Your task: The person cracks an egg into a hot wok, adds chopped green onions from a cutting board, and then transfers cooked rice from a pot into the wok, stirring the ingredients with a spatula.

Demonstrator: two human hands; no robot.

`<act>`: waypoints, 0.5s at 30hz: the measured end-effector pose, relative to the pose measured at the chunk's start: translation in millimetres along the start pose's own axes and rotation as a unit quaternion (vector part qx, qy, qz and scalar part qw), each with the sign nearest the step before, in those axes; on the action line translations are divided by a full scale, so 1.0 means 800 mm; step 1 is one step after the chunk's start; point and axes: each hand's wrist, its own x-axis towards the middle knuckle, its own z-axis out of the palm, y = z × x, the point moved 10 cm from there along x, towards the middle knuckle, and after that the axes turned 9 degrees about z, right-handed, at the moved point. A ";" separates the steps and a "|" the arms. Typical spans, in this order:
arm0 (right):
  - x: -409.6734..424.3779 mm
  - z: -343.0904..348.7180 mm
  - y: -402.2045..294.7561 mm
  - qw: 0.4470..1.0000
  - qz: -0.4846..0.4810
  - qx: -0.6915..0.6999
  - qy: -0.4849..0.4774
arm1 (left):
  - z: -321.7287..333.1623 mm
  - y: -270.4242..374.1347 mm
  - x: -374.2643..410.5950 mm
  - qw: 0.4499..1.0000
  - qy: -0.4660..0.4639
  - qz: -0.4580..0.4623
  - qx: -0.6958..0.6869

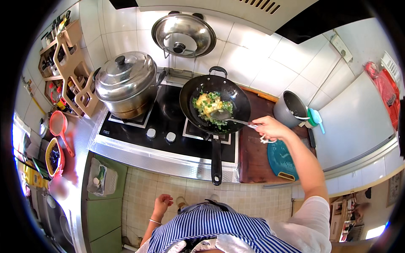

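Note:
My right hand (271,127) grips the handle of a metal cooking ladle (236,120), with a white cord loop hanging below the fingers. The ladle's head rests in the food inside a black wok (241,102). That food is yellow cooked egg (207,104) mixed with chopped greens (228,107). The wok sits over the right burner of a black glass gas hob (126,134), its long handle (216,161) pointing towards me. Low in front of my body, my left hand (163,203) hangs with loosely bent fingers and holds nothing.
A lidded steel steamer pot (126,85) covers the left burner. Right of the hob are a wooden board (253,158), a teal chopping board (282,158) and a grey pot (289,107). Left stand a spice rack (68,63), an orange strainer (59,123) and a basket (54,155).

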 end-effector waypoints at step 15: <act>0.028 0.002 -0.029 0.985 -0.068 -0.106 0.117 | -0.009 -0.008 -0.022 1.000 0.003 -0.016 -0.005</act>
